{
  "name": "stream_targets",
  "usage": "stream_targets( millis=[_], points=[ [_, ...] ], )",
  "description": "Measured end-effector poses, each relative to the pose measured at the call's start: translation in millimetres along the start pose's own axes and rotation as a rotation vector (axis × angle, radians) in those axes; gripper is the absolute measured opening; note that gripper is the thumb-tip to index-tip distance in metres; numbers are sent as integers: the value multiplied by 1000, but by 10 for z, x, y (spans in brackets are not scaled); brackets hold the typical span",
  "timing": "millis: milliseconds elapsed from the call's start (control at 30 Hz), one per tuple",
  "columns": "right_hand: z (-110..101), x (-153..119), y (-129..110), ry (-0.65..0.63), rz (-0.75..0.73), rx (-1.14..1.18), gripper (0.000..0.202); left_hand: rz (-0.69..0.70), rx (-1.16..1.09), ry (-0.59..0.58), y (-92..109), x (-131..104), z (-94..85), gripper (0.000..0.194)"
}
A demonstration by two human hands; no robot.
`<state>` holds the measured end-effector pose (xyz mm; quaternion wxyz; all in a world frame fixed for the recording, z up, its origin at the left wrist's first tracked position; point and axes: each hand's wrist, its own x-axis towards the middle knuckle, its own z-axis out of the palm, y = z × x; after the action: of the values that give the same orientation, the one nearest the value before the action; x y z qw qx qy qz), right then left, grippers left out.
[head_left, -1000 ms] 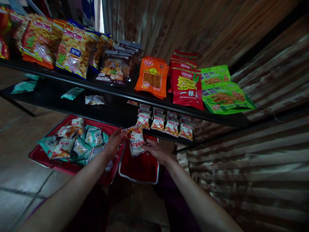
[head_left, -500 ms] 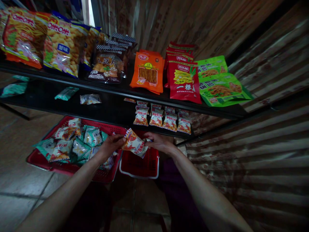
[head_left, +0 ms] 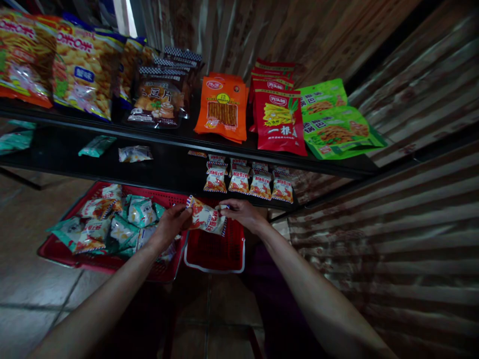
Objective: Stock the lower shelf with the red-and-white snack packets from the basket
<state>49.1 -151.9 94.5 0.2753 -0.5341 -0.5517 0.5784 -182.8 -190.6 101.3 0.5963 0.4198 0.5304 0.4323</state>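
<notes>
Between my two hands is a small white-and-orange snack packet (head_left: 207, 217) with striped ends. My left hand (head_left: 172, 223) pinches its left end, and my right hand (head_left: 243, 213) pinches the right end. Both hands are closed on it, above a small red basket (head_left: 215, 254) with a pale rim. Left of that, a larger red basket (head_left: 107, 266) holds several teal packets (head_left: 141, 211) and white-and-orange packets (head_left: 93, 234). Just beyond my right hand, matching packets (head_left: 239, 178) stand in rows on the lower shelf (head_left: 168, 172).
Along the upper shelf (head_left: 187, 130) stand yellow snack bags (head_left: 84, 75), brown bags (head_left: 159, 97), orange bags (head_left: 220, 109), red bags (head_left: 280, 119) and green bags (head_left: 337, 134). A teal packet (head_left: 97, 146) and a white packet (head_left: 135, 153) lie on the lower shelf. A curtain-like wall (head_left: 392, 239) rises at right.
The packet in my hands has turned to lie more level, and its right end is now clearly held by my right hand. The whole view has shifted slightly.
</notes>
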Motion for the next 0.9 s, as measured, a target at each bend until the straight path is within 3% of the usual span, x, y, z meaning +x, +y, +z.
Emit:
stream_targets(
  millis=[133,333,467,600,800,900],
  points=[
    [-14,-12,-13,-35,20,134,35,-36,-54,30,-32,22,-1,31],
    [-2,3,3,173,49,48,27,-90,-138,104,-120,26,10,30],
    [-28,43,23,260,-59,-60,27,-116,-156,112,-154,5,44,34],
    [-117,88,39,370,-163,-216,26,-195,-230,19,-146,-59,104,39],
    [-198,126,65,330,-161,-238,24,-412,-194,-156,-233,-268,244,41],
    [-194,123,54,280,-174,-264,21,-474,-195,-184,-314,-403,374,37]
  ],
)
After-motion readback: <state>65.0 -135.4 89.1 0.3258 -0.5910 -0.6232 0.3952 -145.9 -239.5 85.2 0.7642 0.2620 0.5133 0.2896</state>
